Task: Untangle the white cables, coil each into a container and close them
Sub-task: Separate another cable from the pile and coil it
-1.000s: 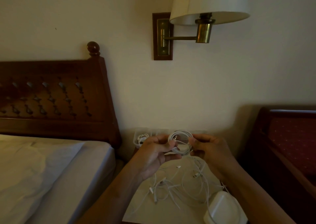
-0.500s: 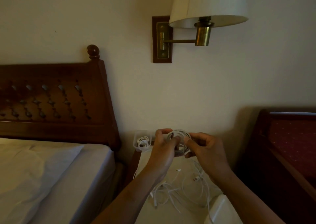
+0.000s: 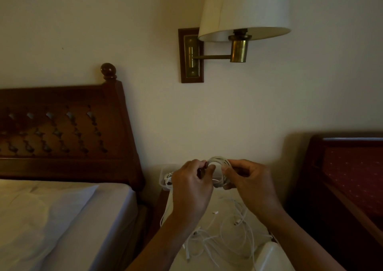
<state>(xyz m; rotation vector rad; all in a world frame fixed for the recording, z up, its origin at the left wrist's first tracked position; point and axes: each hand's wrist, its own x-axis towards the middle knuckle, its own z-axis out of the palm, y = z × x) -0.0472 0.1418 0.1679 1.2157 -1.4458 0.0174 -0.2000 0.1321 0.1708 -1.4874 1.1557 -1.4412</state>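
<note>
Fingers (image 3: 228, 170) of our left hand (image 3: 191, 190) and right hand (image 3: 251, 184) pinch the coiled cable (image 3: 220, 160) so its loops cannot spring apart.

The counter (image 3: 222, 205) carries a tangle of white cables (image 3: 223, 241). A clear container (image 3: 163, 177) stands at its back left corner.
</note>
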